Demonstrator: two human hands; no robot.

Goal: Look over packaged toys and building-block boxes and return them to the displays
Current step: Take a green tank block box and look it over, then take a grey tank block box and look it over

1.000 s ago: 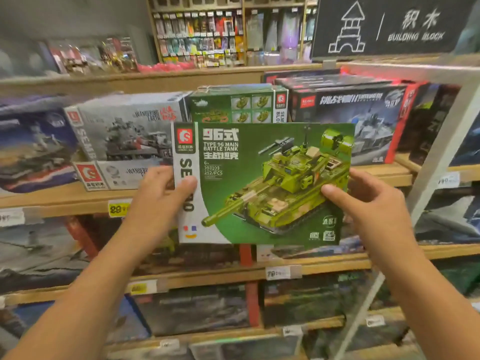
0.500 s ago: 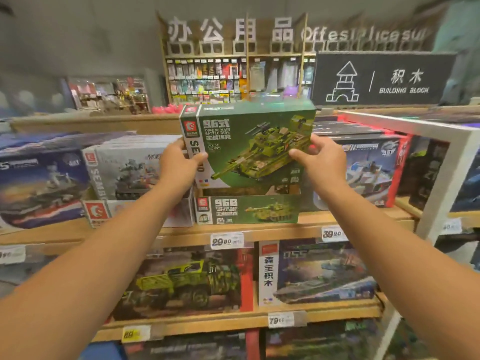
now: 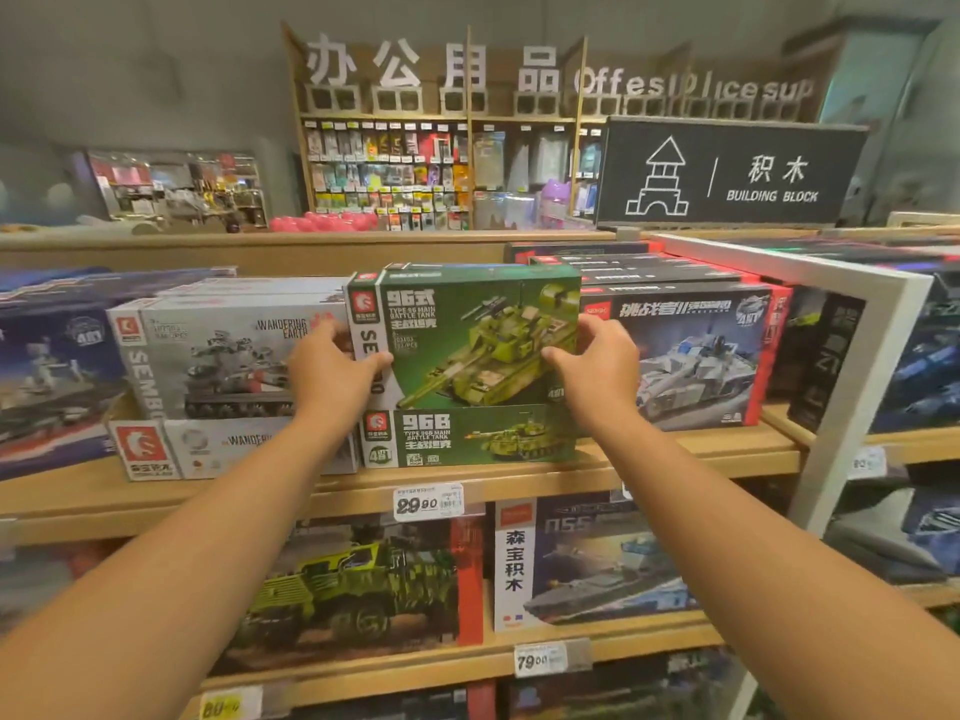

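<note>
Person, head view: left hand [image 3: 332, 374] and right hand [image 3: 597, 371] were bare, without gloves, rings or a watch; both forearms were uncovered to the frame's edge, with no sleeve in view.

Left hand [image 3: 332, 374] covers green box [image 3: 483, 335] lettering; small print perhaps unreadable.

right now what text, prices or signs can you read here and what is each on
"BUILDING BLOCK": black hanging sign
"96", "TYPE 96 MAIN BATTLE TANK": green tank box, gripped by left hand and right hand
"96B", "4 IN 1": flat green box beneath it
"WANDERING EARTH", "SEMBO": grey vehicle box
"29.90": white price tag
"79.00": lower price tag
Part numbers, piece counts, back-wall lettering: too blurred.
</note>
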